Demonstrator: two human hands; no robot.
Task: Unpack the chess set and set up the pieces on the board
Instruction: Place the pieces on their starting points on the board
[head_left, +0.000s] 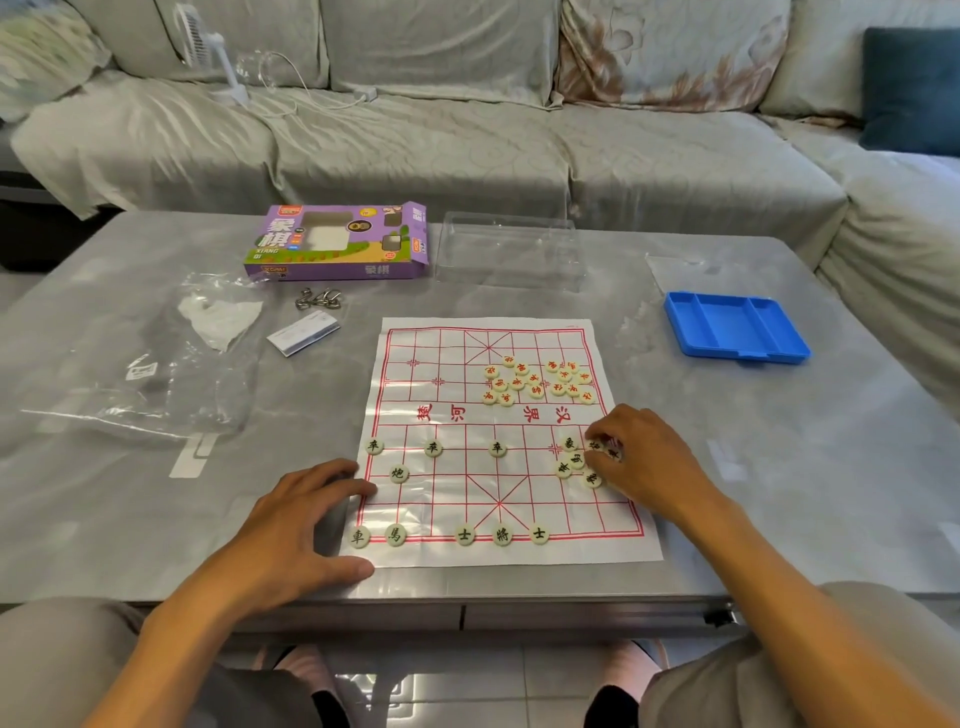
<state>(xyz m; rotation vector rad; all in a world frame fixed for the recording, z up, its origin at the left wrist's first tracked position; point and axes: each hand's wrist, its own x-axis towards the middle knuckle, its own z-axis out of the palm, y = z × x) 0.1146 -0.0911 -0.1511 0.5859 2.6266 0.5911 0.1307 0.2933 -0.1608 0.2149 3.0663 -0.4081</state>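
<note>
Right hand (644, 457) fingers curled, pinching black-marked piece (597, 448) at board (447, 499) right edge; left hand (306, 514) flat, fingers apart, pressing board's left edge; red pieces (537, 380) clustered at far side.

glossy plastic-sheet board (447, 499), smooth ivory plastic pieces (535, 382), glossy grey table (779, 467).

left hand (306, 512) flat — right hand (641, 457) pinching
</note>
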